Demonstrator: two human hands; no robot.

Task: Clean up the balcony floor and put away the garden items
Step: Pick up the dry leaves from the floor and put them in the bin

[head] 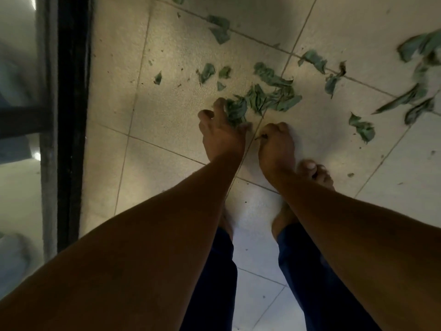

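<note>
Tiles of your balcony floor held scattered leaves; a black frame edged the left. Your left hand clawed leaves; your right hand pinched a scrap.

torn green leaves strewn flat, clustered across floor tiles

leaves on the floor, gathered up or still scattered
Mostly scattered: leaves lie strewn across the tiles; the left hand grips a few.
</note>
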